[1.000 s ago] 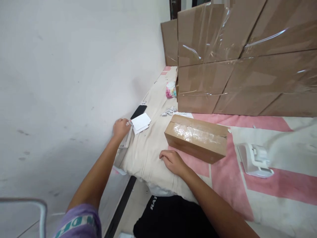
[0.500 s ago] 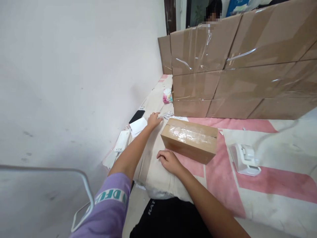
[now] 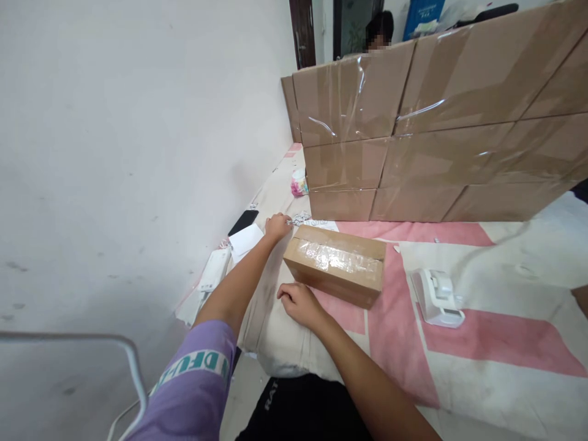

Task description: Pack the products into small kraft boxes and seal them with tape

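Observation:
My left hand stretches forward past the left end of a taped cardboard box. Its fingertips are closed at the edge of a small crumpled black-and-white patterned bundle; what they pinch is too small to make out. My right hand lies on the cloth in front of the box, fingers curled in, with nothing seen in it. Clear tape runs along the top seam of the box. To the right of the box stands a white tape dispenser.
A wall of taped cardboard cartons rises behind the box, with a person's head beyond it. Along the left wall lie a black phone-like slab, white paper and a white flat box. A colourful roll-shaped pack sits near the cartons.
My view has shifted slightly right. The fingers of my left hand, spread before, have closed at the patterned bundle. My right hand stays on the cloth, and the box has not moved.

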`<state>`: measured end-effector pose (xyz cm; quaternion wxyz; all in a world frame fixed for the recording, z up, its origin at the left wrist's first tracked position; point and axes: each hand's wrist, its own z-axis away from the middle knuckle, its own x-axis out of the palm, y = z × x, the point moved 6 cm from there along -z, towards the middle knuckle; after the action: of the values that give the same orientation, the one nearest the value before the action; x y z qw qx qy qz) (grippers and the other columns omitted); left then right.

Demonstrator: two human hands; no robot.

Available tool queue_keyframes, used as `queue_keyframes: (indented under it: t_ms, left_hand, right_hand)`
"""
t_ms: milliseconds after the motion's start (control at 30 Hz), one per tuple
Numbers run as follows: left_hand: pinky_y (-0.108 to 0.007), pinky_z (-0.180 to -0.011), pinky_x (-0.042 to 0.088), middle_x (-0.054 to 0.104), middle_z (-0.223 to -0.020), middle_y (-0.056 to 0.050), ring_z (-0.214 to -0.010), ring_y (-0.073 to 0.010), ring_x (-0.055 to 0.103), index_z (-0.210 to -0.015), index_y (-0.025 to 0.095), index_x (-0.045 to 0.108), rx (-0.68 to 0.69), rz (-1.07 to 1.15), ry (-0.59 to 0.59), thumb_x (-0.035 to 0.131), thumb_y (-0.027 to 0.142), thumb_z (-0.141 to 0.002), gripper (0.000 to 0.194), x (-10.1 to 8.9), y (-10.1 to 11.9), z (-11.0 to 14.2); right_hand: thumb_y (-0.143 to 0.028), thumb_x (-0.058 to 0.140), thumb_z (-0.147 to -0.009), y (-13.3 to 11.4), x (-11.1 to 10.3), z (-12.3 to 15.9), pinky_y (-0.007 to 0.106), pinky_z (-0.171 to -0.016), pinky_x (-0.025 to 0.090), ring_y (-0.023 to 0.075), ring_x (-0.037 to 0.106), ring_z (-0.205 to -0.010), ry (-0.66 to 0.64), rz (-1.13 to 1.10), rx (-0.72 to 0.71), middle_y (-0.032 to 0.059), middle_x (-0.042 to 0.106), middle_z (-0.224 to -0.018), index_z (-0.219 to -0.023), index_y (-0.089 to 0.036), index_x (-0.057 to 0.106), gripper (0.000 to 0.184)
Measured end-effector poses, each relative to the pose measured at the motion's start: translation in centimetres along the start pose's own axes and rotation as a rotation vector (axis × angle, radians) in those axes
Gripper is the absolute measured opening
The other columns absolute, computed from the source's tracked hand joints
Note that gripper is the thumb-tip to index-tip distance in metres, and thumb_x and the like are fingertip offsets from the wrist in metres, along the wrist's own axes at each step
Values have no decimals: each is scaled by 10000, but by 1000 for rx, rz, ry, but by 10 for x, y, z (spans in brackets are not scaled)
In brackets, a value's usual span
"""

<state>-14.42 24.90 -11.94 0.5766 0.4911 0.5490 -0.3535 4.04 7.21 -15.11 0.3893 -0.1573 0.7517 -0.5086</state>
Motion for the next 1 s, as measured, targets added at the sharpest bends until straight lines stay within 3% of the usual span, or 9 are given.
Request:
queue_keyframes:
  t_ms: [333,533,667,833,1000]
  left_hand:
    - [-492,-1047,501,665,-1249,-94,-1150,-233,634,-1174,173,662,-113,42,95,596,440,-991,330,9,-6,8]
    - [-397,-1034,437,706,-1157,-79,-1105,-217,642,-1133,218,653,-102,114,157,399,335,-1050,292,3,-13,24]
    - [-392,-1057,388,671,-1241,-72,-1231,-257,572,-1119,271,679,-37,132,159,552,333,-966,208,4,-7,34]
    - [-427,-1037,373,668,-1206,-95,-1216,-281,556,-1034,244,695,-62,148,211,520,268,-960,192,9,-2,38]
    - [-449,-1028,352,675,-1201,-94,-1211,-290,552,-1164,268,678,-76,203,251,543,205,-916,289,18,-4,38]
  right_hand:
    - [-59,478,-823,-1,-4,0,248,-767,470,166,673,-798,-10,-28,20,12,750,-836,-834,-208,714,279]
    - [-55,500,-815,3,-1,-2,256,-772,449,170,659,-814,-9,-11,13,16,740,-843,-823,-205,699,249]
    - [-48,499,-820,2,-1,-1,257,-786,451,165,654,-809,-13,-13,14,13,732,-830,-819,-203,691,246]
    - [-48,493,-835,-1,-4,0,242,-734,451,139,628,-716,-11,-18,30,7,710,-798,-820,-191,688,242]
    - [-51,476,-840,-3,-6,1,243,-739,452,135,630,-718,-14,-9,42,2,705,-801,-835,-194,695,262]
